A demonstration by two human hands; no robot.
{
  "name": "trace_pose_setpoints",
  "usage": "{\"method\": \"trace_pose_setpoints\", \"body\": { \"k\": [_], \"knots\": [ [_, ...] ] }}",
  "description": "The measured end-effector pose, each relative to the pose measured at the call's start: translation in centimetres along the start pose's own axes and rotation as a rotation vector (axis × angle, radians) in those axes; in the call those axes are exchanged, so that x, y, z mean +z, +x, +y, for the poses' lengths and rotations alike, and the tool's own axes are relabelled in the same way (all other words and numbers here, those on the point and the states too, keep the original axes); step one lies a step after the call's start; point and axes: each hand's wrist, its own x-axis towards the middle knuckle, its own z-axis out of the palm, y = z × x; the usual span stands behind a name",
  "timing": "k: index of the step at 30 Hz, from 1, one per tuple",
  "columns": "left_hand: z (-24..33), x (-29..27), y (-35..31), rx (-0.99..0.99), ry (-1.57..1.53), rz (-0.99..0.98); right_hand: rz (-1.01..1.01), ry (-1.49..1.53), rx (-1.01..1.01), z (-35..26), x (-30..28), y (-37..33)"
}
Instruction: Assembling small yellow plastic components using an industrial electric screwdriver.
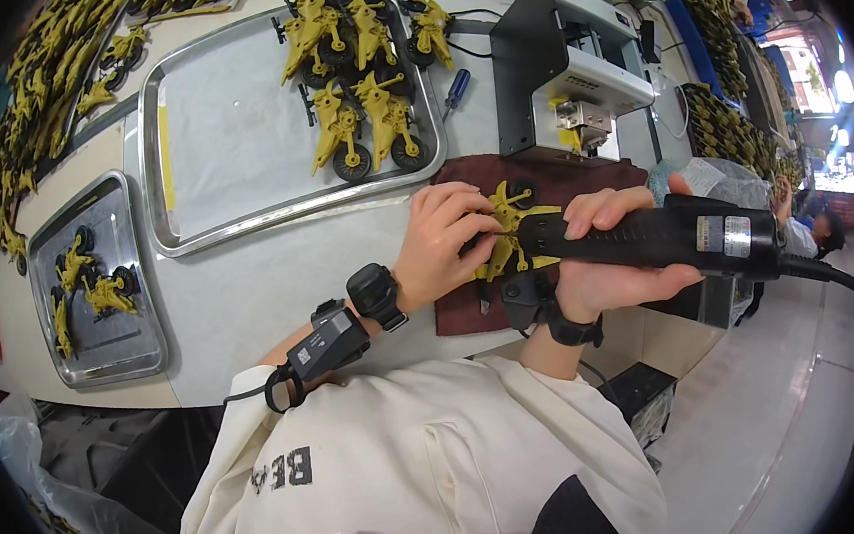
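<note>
Head view has the yellow toy motorbike (509, 216) right in front of you, on the maroon cloth (458, 310) at the table's near edge. Your left hand (448, 237) pinches its left side with bent fingers, while your right hand (603, 273) is wrapped around a black power tool (646, 240), whose front end lies over the bike; you cannot tell whether its tip touches, as that part is hidden. From the tool's back end a thick black cord (834, 273) runs off to the right. Just behind the cloth stands a black-and-white machine (532, 73), with a blue-handled screwdriver (456, 88) to its left. Farther left, a large metal tray (221, 133) holds more yellow bikes crowded along its right side, and beyond it a smaller metal tray (137, 345) carries a few others.
</note>
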Motion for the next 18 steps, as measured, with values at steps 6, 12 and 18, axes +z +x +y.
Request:
{"method": "trace_pose_setpoints", "body": {
  "k": [6,12,18],
  "knots": [
    [-0.02,0.04,-0.12,0.003,-0.021,-0.028,-0.023,-0.02,0.013,0.1,0.07,-0.21],
    [0.12,-0.06,-0.08,-0.01,-0.022,-0.028,-0.038,-0.058,-0.005,0.36,0.03,-0.55],
    [0.26,-0.07,0.05,-0.045,0.007,-0.031,0.0,-0.016,-0.036,0.21,-0.09,-0.36]
  ]
}}
